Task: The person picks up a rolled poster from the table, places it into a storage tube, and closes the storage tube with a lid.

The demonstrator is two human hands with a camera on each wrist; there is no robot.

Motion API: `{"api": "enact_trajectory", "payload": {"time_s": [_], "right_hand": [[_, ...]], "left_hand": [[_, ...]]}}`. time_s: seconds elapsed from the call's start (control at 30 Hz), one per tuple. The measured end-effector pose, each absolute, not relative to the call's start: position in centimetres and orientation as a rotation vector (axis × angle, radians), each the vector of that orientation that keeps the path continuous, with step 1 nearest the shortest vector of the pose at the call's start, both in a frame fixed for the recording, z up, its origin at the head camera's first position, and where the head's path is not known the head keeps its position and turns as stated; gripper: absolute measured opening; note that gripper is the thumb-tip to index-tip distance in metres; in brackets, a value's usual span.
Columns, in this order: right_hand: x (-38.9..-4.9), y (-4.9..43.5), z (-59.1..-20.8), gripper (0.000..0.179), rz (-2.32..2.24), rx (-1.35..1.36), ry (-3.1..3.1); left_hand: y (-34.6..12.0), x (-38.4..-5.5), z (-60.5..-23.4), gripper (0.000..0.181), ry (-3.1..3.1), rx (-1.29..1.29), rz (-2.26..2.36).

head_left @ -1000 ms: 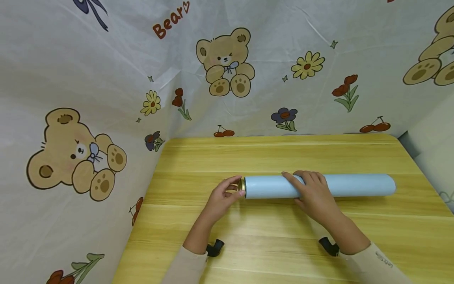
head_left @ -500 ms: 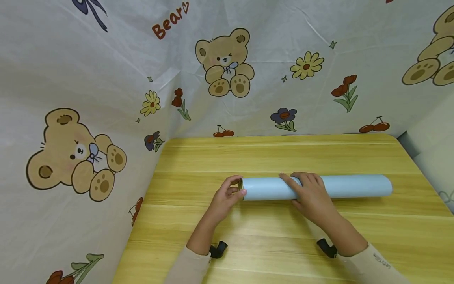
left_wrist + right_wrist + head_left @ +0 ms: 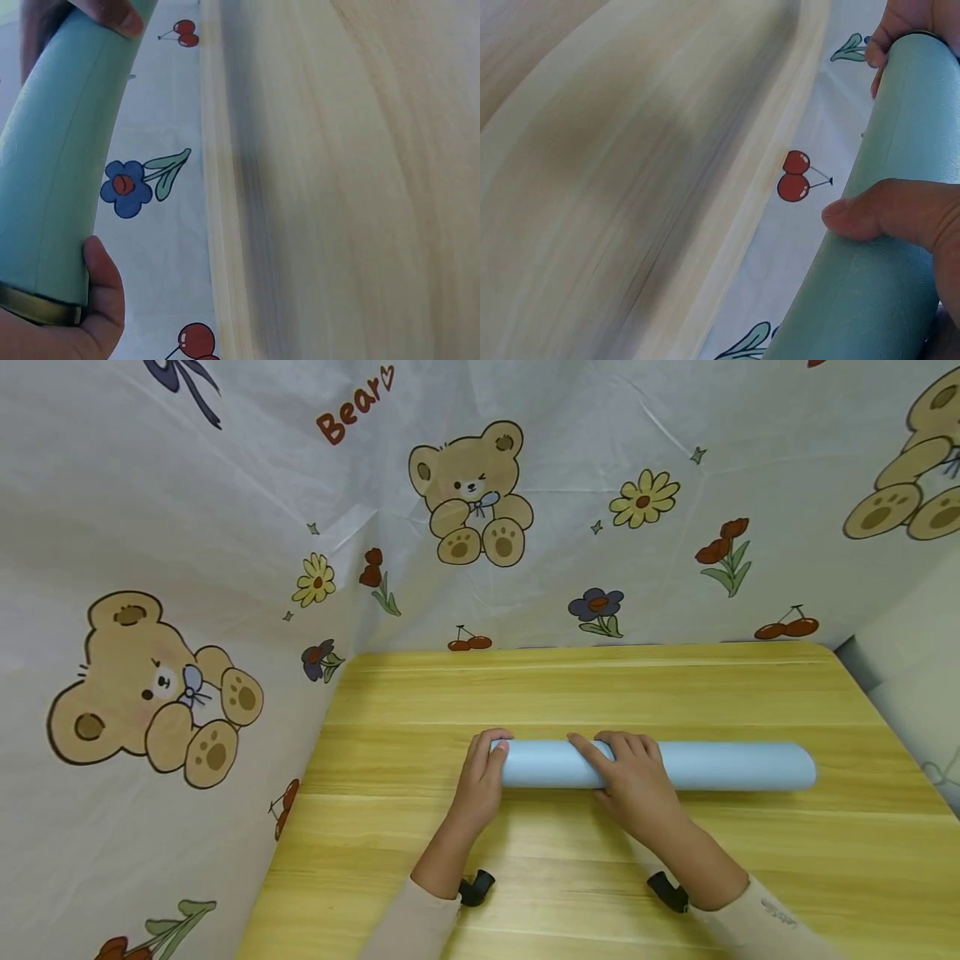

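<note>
A long light blue tube [image 3: 735, 766] lies crosswise in front of me, over the wooden table. Its left end is in the grip of my left hand [image 3: 480, 782], with the thumb along the near side. The left wrist view shows a gold rim [image 3: 45, 307] at that end, partly covered by the palm. Around the middle of the tube my right hand [image 3: 636, 785] is wrapped from above. In the right wrist view its thumb reaches across the blue surface [image 3: 855, 292], and the left hand [image 3: 911, 22] shows at the far end. The undersides of both grips are hidden.
The light wooden table [image 3: 600, 693] reaches back to a white cloth [image 3: 570, 427] printed with bears, flowers and cherries. The same cloth runs down the left side. Black curved pieces [image 3: 477, 888] stick out at both wrists.
The tube and both hands have shifted left and slightly nearer. My left hand has gone from fingertips at the gold end to a closer grip over it. The gold rim is now covered in the head view.
</note>
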State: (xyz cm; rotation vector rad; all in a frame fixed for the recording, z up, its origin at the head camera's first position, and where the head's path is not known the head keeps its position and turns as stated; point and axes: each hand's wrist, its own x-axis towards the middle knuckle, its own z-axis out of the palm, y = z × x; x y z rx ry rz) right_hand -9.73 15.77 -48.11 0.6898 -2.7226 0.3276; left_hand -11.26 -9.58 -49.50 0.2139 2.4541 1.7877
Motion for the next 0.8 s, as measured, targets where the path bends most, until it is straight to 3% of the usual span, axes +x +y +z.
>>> {"api": "enact_trajectory", "payload": {"time_s": [0.33,0.8], "right_hand": [[-9.3,14.4,-48.3,0.1,0.32,0.66,-2.741],[-8.8,13.0,-48.5,0.095,0.321,0.611,-2.72]], "left_hand": [[-8.9,-11.2,-50.4,0.046,2.486,0.088,1.962],[-9.0,-11.1,-50.7,0.031,2.383,-0.03,2.094]]}}
